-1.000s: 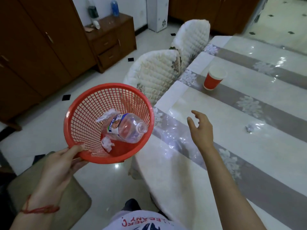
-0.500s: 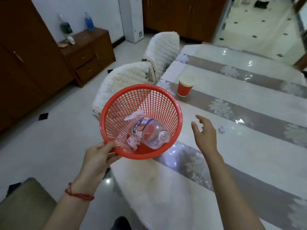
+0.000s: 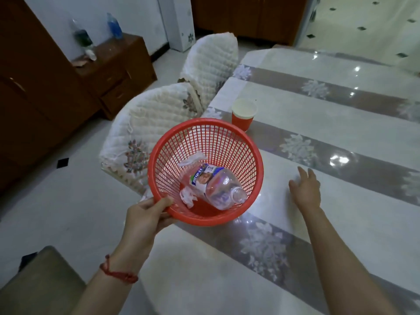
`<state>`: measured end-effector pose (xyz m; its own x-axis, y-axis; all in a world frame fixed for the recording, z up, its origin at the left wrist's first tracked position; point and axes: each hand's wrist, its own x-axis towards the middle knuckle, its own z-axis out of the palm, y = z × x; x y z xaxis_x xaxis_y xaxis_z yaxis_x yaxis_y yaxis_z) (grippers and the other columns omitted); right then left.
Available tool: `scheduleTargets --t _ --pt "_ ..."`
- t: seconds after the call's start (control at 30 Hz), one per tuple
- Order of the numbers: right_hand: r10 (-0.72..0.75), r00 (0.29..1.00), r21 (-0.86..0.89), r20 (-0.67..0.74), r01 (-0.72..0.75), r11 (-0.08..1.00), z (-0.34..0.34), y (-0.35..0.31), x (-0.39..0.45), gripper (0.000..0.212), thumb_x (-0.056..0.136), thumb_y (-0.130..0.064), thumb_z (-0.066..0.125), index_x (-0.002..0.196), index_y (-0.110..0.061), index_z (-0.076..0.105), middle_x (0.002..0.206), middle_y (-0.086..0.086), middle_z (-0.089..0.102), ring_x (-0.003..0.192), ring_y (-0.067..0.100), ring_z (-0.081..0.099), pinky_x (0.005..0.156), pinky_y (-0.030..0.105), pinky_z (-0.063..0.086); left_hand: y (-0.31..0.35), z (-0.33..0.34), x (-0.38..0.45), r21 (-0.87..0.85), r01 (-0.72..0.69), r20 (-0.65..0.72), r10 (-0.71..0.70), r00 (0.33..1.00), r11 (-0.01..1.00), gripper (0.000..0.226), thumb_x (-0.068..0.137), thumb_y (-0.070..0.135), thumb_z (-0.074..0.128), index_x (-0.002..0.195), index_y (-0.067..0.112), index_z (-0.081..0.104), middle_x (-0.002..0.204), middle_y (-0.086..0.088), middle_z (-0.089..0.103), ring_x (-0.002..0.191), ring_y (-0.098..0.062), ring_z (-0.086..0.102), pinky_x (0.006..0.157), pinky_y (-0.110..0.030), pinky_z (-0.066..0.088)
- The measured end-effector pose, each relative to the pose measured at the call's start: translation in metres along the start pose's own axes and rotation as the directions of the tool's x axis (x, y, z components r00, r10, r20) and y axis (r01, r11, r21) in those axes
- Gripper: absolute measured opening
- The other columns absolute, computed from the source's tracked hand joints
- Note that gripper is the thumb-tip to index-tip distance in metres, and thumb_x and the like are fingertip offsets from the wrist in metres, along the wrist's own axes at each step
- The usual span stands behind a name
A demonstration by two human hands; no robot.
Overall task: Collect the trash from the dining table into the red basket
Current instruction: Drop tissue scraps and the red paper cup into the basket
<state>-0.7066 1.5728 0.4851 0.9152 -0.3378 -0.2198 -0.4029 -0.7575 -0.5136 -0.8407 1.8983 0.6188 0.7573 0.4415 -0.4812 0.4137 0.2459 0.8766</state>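
Observation:
My left hand (image 3: 147, 215) grips the near rim of the red mesh basket (image 3: 218, 142) and holds it tilted over the table's left edge. Inside lie a clear plastic bottle (image 3: 218, 187) with a blue-and-white label and two crumpled white tissues (image 3: 187, 196). My right hand (image 3: 305, 189) is low over the dining table (image 3: 341, 130), palm down and fingers spread. A pale blur shows at its fingertips; the small paper scrap is mostly hidden under the hand. A red paper cup (image 3: 243, 115) stands upright beyond the basket.
Two chairs with quilted white covers (image 3: 156, 123) are pushed against the table's left side. A brown cabinet (image 3: 113, 71) with bottles on top stands by the far wall. A padded seat (image 3: 38, 285) is at the lower left.
The basket has moved right, over the table edge. My right hand has reached forward and down onto the spot where the small crumpled paper lay.

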Motion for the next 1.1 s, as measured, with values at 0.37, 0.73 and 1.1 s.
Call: scheduleTargets --t 0.37,0.73,1.1 --pt "-0.008 0.999 0.139 -0.053 0.015 0.990 0.008 -0.017 -0.002 0.030 0.086 0.002 0.045 0.111 0.003 0.062 0.121 0.027 0.056 0.109 0.040 0.055 0.093 0.037 0.043 -0.001 0.009 0.004 0.025 -0.012 -0.035 0.013 0.999 1.000 0.010 0.082 0.003 0.060 0.077 0.004 0.068 0.053 0.000 0.071 0.047 -0.010 0.065 0.047 -0.018 0.053" --pt "-0.619 0.632 0.405 -0.466 0.774 0.486 -0.081 -0.188 -0.124 0.013 0.079 -0.005 0.064 0.091 -0.007 0.069 0.087 -0.005 0.064 0.081 -0.008 0.052 0.076 0.003 0.039 -0.001 0.005 -0.003 -0.033 0.022 -0.016 -0.023 1.000 0.999 0.008 0.082 0.003 0.060 0.079 0.004 0.067 0.055 -0.001 0.072 0.049 -0.012 0.068 0.046 -0.018 0.053" --pt "-0.548 0.768 0.374 -0.331 0.641 0.670 -0.057 -0.198 -0.067 0.029 0.085 -0.020 0.061 0.112 -0.009 0.065 0.114 0.009 0.068 0.098 0.009 0.055 0.085 0.011 0.037 0.009 -0.004 0.008 -0.092 -0.008 -0.047 0.004 0.999 0.996 0.009 0.083 0.004 0.060 0.080 0.004 0.068 0.057 -0.002 0.073 0.051 -0.012 0.068 0.047 -0.018 0.053"
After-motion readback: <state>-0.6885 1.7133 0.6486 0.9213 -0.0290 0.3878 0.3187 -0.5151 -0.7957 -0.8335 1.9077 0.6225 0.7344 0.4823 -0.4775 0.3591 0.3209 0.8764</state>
